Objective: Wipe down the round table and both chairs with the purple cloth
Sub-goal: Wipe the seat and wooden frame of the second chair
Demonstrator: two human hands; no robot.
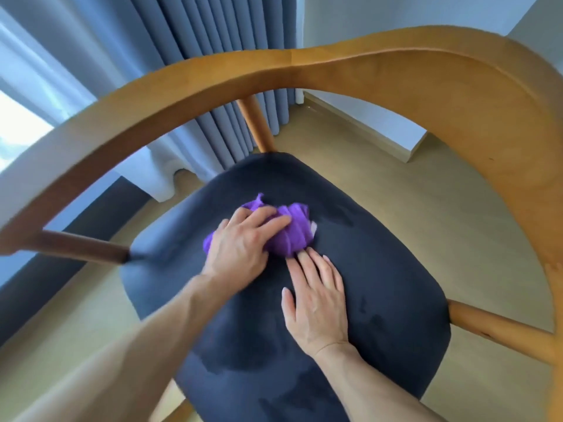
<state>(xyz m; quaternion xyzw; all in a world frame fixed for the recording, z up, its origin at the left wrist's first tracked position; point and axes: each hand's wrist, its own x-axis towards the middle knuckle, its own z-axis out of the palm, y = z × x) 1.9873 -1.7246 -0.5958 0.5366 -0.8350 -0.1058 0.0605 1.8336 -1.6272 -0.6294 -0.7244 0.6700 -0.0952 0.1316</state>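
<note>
A: Currently, where is the purple cloth point(289, 231)?

B: Bunched on the chair's dark seat cushion point(380, 269), toward its far edge and a little left of the seat's centre line. It lies in a crumpled wad; the long axis runs roughly left to right across the seat, with a small twisted tip poking up toward the far-left corner.

A: Your hands?

B: Your left hand point(240, 242) lies on top of the wad's left half, fingers bent over the folds and pressing it into the cushion, fingertips pointing right. Your right hand point(316, 300) rests flat on the cushion just nearer than the cloth, fingers straight and together, pointing at the far edge; the fingertips touch the cloth's near rim. It holds nothing.

A: Edges and room?

B: The curved wooden backrest rail point(335, 65) arches over the far edge and wraps down both sides. A wooden post point(256, 123) meets the seat at the far corner. Bare cushion lies right of the cloth up to the right edge, and a wide stretch lies toward the near edge. Darker patches mark the fabric near the right and near edges. Blue curtains point(213, 41) hang behind the chair, above a light wood floor point(396, 184).
</note>
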